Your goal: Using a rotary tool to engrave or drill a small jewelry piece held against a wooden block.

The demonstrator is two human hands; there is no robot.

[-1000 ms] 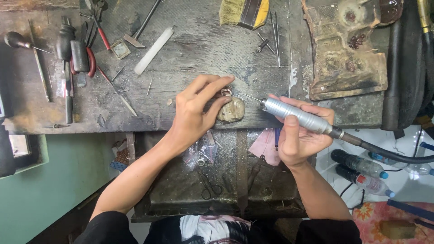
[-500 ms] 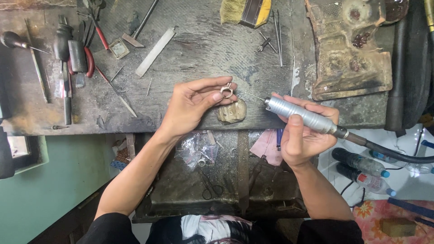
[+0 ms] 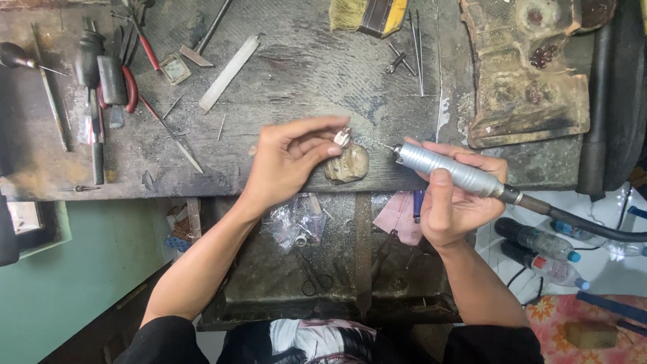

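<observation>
My left hand (image 3: 291, 162) pinches a small silver ring (image 3: 343, 137) between thumb and fingertips, just above a worn wooden bench peg (image 3: 348, 164) at the workbench's front edge. My right hand (image 3: 453, 197) grips a grey metal rotary handpiece (image 3: 448, 169) whose thin bit points left toward the ring, a short gap away. A black flexible shaft (image 3: 588, 226) runs from the handpiece off to the right.
The dark scarred workbench (image 3: 296, 74) carries pliers and files (image 3: 108, 74) at left, a white flat stick (image 3: 229, 73), a brush (image 3: 369, 15) and a worn block (image 3: 522, 74) at right. Below, a tray holds small plastic bags (image 3: 296, 222) and scissors (image 3: 311, 276). Bottles (image 3: 539, 253) lie on the floor.
My left hand lifted the ring off the bench peg and turned it up between the fingertips. My right hand and the handpiece stayed almost still.
</observation>
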